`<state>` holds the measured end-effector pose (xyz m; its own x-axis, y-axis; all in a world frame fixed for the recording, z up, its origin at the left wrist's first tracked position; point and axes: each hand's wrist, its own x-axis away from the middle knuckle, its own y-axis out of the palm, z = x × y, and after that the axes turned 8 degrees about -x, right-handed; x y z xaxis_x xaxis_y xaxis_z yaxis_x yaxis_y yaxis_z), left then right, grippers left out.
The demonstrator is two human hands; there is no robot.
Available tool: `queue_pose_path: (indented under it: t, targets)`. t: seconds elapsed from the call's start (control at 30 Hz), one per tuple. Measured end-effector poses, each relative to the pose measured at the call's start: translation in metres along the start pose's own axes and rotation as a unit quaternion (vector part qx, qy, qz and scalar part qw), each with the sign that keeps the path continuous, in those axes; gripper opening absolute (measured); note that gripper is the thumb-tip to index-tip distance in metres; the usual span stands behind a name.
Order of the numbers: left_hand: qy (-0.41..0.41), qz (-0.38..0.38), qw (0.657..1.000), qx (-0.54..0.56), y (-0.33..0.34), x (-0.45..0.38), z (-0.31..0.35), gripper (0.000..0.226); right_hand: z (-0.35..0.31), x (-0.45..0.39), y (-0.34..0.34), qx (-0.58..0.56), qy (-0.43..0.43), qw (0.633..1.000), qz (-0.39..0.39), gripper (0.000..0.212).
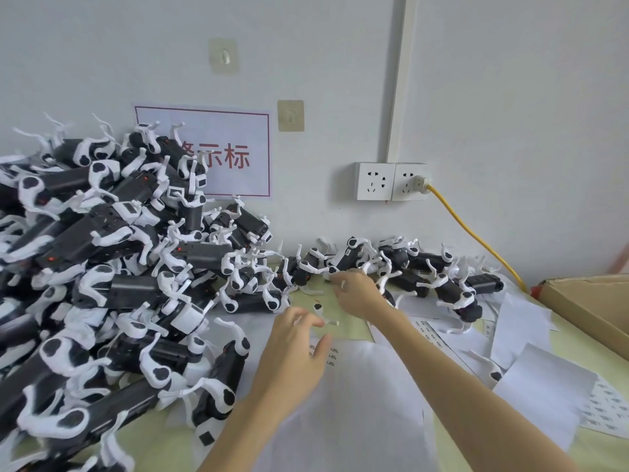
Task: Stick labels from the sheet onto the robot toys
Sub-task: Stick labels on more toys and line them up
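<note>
A: State the position of the toys.

B: A large pile of toys (pixel 102 267) fills the left half of the table (pixel 578 451) and leans against the far wall. A smaller row of toys (pixel 408 267) lies along the far edge, right of the pile.

A: Left hand?

B: The left hand (pixel 292 349) rests on the label sheet (pixel 357 403), a white sheet in the near centre with small printed labels visible just beside the thumb. The fingers are loosely curled; the fingertips (pixel 315 322) are blurred, so whether they pinch a label cannot be determined.

A: Right hand?

B: The right hand (pixel 357 294) is farther out, at the near edge of the row. Its fingertips are bent and touch a white toy leg. Blur prevents confirming a grasp.

A: Other items?

B: More paper sheets (pixel 520 321) lie scattered to the right. A cardboard box (pixel 595 308) sits at the right edge. On the wall: a sign (pixel 231 155) with red characters, two adhesive hooks, and a double socket (pixel 391 181) with a yellow cable (pixel 476 233) plugged in.
</note>
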<state>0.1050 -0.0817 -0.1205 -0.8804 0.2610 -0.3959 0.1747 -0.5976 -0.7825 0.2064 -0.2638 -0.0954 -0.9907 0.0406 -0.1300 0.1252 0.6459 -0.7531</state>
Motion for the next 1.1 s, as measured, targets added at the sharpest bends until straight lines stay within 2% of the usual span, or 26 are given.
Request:
queue_pose_path:
  t: [0.07, 0.13, 0.2, 0.27, 0.33, 0.4, 0.53, 0.6, 0.67, 0.77, 0.87, 1.0, 1.1]
  targets:
    - [0.003, 0.010, 1.000, -0.002, -0.002, 0.001, 0.003, 0.023, 0.005, -0.013, 0.010, 0.021, 0.026, 0.999, -0.019, 0.046]
    - [0.011, 0.021, 1.000, 0.004, -0.003, 0.001, 0.005, 0.022, 0.011, -0.019, 0.019, 0.004, 0.030, 0.999, 0.015, 0.046]
    - [0.015, 0.022, 1.000, 0.001, -0.004, 0.002, 0.007, 0.023, 0.012, -0.019, 0.025, -0.086, 0.027, 0.992, 0.092, 0.043]
    - [0.017, 0.027, 0.999, 0.003, -0.003, 0.002, 0.007, 0.024, 0.010, -0.016, 0.023, -0.196, 0.031, 0.967, 0.160, 0.035]
    - [0.021, 0.039, 0.999, 0.005, -0.003, 0.002, 0.008, 0.023, 0.005, -0.011, 0.014, -0.303, 0.042, 0.933, 0.188, 0.036]
    - [0.023, 0.055, 0.998, 0.012, -0.006, 0.002, 0.010, 0.023, -0.002, -0.001, -0.002, -0.401, 0.044, 0.896, 0.184, 0.040]
    - [0.008, 0.106, 0.991, 0.077, -0.012, -0.001, 0.013, 0.020, -0.018, 0.029, -0.030, -0.533, -0.005, 0.837, 0.123, 0.037]
    - [-0.033, 0.124, 0.982, 0.141, -0.015, -0.003, 0.014, 0.024, -0.025, 0.050, -0.036, -0.595, -0.010, 0.801, 0.067, 0.032]
    - [-0.089, 0.114, 0.963, 0.227, -0.019, -0.004, 0.015, 0.036, -0.029, 0.073, -0.036, -0.623, -0.002, 0.782, 0.007, 0.028]
    - [-0.171, 0.073, 0.919, 0.348, -0.022, -0.005, 0.016, 0.062, -0.033, 0.105, -0.028, -0.628, -0.007, 0.775, -0.070, 0.028]
    - [-0.219, 0.049, 0.868, 0.442, -0.021, -0.007, 0.015, 0.068, -0.039, 0.126, -0.018, -0.602, -0.024, 0.787, -0.133, 0.030]
    - [-0.204, 0.064, 0.833, 0.511, -0.023, -0.010, 0.007, 0.053, -0.045, 0.132, -0.014, -0.555, -0.046, 0.816, -0.156, 0.025]
    - [-0.190, 0.087, 0.822, 0.530, -0.023, -0.011, 0.006, 0.035, -0.039, 0.129, -0.028, -0.567, -0.022, 0.802, -0.185, 0.013]
